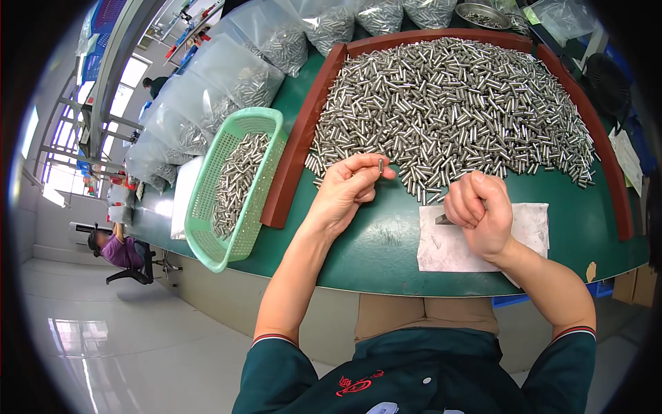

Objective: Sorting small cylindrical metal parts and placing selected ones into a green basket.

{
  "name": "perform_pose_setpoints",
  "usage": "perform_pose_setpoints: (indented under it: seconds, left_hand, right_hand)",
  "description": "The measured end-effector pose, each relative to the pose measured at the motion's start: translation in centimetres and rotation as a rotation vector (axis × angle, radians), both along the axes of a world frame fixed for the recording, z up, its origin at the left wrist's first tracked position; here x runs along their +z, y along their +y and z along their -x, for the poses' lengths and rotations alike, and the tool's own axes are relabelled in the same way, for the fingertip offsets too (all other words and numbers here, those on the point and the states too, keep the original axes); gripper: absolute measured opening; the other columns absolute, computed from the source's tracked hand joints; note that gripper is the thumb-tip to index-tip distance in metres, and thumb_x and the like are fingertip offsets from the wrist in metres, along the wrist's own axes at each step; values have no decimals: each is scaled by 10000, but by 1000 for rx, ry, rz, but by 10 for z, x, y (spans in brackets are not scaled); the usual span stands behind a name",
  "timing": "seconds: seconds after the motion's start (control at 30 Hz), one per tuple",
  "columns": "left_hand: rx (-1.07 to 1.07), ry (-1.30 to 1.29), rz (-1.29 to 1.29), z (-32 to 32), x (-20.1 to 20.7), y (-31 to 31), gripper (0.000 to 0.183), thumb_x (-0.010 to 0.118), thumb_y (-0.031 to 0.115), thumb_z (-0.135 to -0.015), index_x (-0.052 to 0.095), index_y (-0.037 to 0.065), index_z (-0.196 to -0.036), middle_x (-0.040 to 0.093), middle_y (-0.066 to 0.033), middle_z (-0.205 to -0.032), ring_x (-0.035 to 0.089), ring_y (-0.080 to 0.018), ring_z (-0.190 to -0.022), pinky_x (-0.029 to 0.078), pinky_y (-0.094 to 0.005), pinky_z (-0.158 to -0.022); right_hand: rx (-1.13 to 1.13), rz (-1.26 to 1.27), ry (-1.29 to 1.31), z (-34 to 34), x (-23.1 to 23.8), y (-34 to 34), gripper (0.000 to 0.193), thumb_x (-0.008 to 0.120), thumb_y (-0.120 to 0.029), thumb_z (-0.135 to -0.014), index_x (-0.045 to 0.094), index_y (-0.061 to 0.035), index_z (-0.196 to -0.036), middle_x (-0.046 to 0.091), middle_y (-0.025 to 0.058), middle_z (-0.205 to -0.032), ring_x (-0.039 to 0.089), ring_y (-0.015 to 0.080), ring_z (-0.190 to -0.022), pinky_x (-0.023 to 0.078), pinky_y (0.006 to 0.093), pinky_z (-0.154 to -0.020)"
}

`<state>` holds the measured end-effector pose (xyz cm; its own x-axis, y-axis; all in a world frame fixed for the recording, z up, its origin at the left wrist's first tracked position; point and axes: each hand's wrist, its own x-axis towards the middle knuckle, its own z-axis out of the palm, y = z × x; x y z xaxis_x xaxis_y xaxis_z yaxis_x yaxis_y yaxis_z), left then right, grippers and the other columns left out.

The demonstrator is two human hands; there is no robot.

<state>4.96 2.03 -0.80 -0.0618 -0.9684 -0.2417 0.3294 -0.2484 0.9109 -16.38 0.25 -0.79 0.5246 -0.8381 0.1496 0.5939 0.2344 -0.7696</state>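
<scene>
Between the thumb and fingertips of my left hand [350, 188] a small metal pin [380, 165] stands upright. My right hand [483, 210] is curled into a fist above a smudged white cloth [531, 231]. A flat grey metal piece [443, 220] sticks out from under that fist; its other end is hidden in the palm, so its kind does not show. Just beyond both hands spreads a big heap of loose metal pins [448, 110] on the green tabletop [372, 255].
Dark red wooden rails [300, 148] frame the heap. To the left a pale green plastic basket [195, 221] holds more pins. Clear bags of pins [258, 79] line the far left edge, with a metal bowl [460, 11] at the back. A seated person [124, 252] is far left.
</scene>
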Motion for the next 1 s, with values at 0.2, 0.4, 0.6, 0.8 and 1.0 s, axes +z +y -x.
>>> perform_pose_setpoints:
  seconds: [0.2, 0.4, 0.6, 0.8, 1.0]
  left_hand:
    - [6, 53, -38, 3, 3, -2, 143, 481, 40, -803, 554, -13, -914, 588, -92, -806, 328, -28, -498, 278, -162, -452]
    - [132, -516, 194, 7, -2, -3, 131, 599, 129, -762, 539, 20, -720, 417, 34, -552, 341, -35, -491, 289, -209, -444]
    - [78, -1387, 514, 18, -10, -9, 112, 622, 65, -707, 573, 28, -801, 538, -122, -563, 534, -270, -514, 402, -361, -482]
    - [72, -1352, 538, 15, -8, -4, 80, 591, 63, -736, 549, 13, -782, 509, -121, -530, 512, -260, -482, 395, -345, -479]
    - [-22, -556, 186, 8, -1, 0, 125, 547, 148, -829, 533, 24, -836, 426, 65, -659, 346, -21, -575, 297, -170, -514]
  right_hand:
    - [-4, 0, 1, 1, -2, -1, 398, 345, -211, -854, 270, -98, -480, 274, 2, -418, 216, 89, -405, 202, 240, -403]
    - [0, 1, 4, 1, -1, 0, 401, 349, -219, -854, 268, -100, -479, 273, 2, -420, 220, 88, -401, 198, 239, -399]
    - [-5, 3, 10, 1, 0, -1, 404, 346, -221, -855, 264, -100, -478, 276, 3, -422, 221, 90, -400, 197, 238, -398]
    - [-31, 2, 9, -1, 1, 1, 410, 335, -216, -866, 264, -104, -477, 261, -3, -412, 196, 86, -383, 186, 237, -383]
    - [-15, -10, 12, 1, 0, 0, 404, 348, -212, -853, 262, -97, -475, 278, 4, -421, 224, 91, -399, 200, 238, -399]
